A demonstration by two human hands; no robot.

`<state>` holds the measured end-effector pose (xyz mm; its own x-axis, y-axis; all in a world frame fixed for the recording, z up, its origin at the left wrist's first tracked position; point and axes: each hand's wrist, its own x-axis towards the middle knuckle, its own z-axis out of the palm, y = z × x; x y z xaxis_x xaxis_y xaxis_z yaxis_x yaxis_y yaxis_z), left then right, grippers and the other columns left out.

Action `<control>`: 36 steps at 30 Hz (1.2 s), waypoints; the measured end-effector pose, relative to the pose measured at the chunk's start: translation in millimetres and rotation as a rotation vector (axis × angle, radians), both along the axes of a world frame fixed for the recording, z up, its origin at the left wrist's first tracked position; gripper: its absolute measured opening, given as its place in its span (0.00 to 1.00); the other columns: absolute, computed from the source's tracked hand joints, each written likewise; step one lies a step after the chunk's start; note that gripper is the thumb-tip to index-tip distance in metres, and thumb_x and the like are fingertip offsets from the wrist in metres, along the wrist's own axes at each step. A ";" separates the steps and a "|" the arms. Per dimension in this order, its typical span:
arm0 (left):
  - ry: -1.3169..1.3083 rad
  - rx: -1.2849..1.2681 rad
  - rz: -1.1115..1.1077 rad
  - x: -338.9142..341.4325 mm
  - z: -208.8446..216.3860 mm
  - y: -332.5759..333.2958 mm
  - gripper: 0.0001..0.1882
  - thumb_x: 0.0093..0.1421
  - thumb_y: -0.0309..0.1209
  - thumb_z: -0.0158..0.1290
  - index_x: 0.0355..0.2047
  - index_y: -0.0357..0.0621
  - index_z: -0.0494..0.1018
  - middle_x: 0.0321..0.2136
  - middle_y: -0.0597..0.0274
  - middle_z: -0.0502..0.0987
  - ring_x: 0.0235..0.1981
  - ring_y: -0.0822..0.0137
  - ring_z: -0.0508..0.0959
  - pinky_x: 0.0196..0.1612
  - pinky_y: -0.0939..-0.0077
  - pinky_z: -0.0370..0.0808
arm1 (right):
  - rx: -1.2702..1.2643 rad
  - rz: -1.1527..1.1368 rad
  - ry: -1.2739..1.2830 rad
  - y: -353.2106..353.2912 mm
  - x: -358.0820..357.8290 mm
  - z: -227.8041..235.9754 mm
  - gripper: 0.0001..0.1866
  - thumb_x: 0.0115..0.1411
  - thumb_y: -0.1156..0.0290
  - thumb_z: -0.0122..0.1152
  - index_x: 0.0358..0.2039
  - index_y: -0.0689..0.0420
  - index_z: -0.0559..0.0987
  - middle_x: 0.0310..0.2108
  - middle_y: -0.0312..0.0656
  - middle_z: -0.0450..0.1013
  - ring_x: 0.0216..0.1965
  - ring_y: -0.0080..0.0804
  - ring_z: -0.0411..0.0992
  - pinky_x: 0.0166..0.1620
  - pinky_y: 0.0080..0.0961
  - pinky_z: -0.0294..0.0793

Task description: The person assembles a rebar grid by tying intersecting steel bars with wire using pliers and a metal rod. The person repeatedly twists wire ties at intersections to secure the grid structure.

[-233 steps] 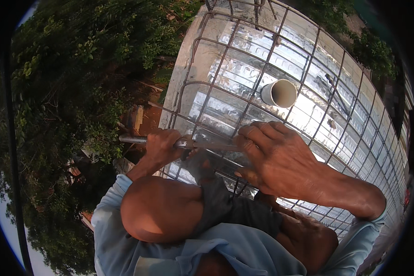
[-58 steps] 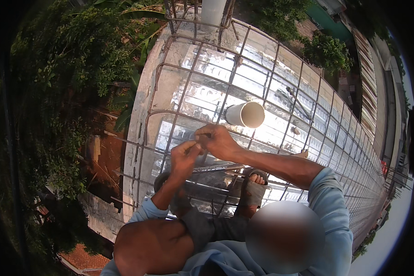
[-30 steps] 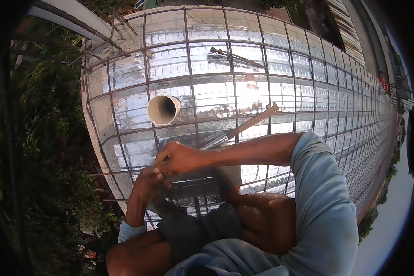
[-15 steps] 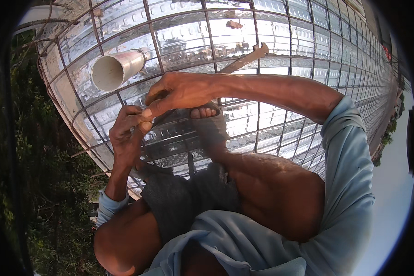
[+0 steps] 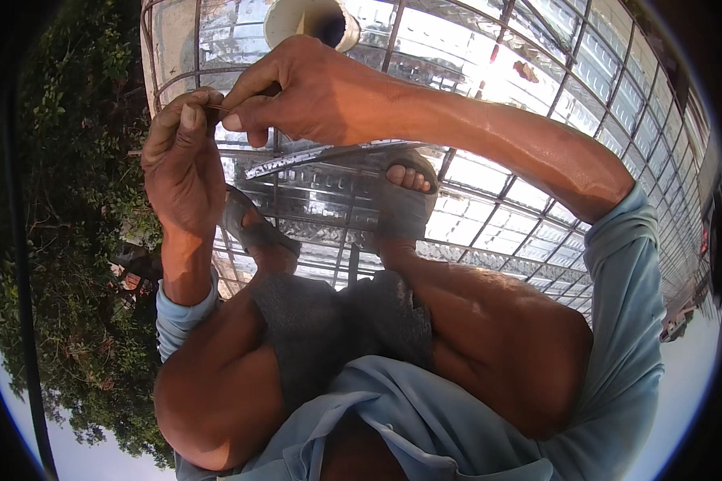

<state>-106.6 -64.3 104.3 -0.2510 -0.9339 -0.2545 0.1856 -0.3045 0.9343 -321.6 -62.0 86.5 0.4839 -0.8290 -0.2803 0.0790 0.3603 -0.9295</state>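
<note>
Two changes since half a second ago: the single cream-white, round plastic pipe (image 5: 285,28) has gone from ten o'clock of my right hand (image 5: 313,92) to twelve, and my left foot in its sandal shows more clearly. My left hand (image 5: 184,152), at eight o'clock of the right, has its fingers curled; the right is bent into a pinch. Both hands are nearly closed, fingertips on one thin reddish-brown wire (image 5: 220,107) between them. One slim silver metal bar (image 5: 297,160) lies at six o'clock of my right hand, near two dark grey sandals (image 5: 257,232).
</note>
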 end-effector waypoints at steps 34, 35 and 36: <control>-0.715 -0.095 0.112 96.0 -53.9 74.9 0.15 0.50 0.42 0.59 0.24 0.40 0.82 0.18 0.45 0.76 0.22 0.49 0.78 0.28 0.56 0.71 | -0.187 0.523 0.587 11.5 93.2 -15.7 0.10 0.66 0.68 0.61 0.36 0.62 0.83 0.22 0.32 0.73 0.23 0.13 0.60 0.27 0.17 0.55; -0.689 -0.079 0.141 97.3 -61.0 79.1 0.13 0.49 0.39 0.58 0.26 0.42 0.82 0.20 0.47 0.78 0.23 0.48 0.78 0.29 0.57 0.73 | -0.186 0.532 0.622 11.7 100.0 -17.8 0.10 0.66 0.67 0.60 0.35 0.61 0.82 0.22 0.31 0.72 0.23 0.12 0.59 0.27 0.16 0.54; -0.620 -0.102 0.255 97.0 -67.9 84.5 0.12 0.49 0.38 0.57 0.26 0.42 0.82 0.20 0.47 0.78 0.23 0.48 0.78 0.29 0.56 0.73 | -0.243 0.592 0.640 9.5 105.7 -18.1 0.11 0.66 0.67 0.59 0.36 0.62 0.82 0.22 0.33 0.72 0.24 0.16 0.61 0.27 0.19 0.56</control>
<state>-9.6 20.2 36.5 0.1448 -0.9715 -0.1878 -0.3397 -0.2271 0.9127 -215.9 -52.5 68.3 0.6623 -0.5651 -0.4920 -0.6148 -0.0345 -0.7880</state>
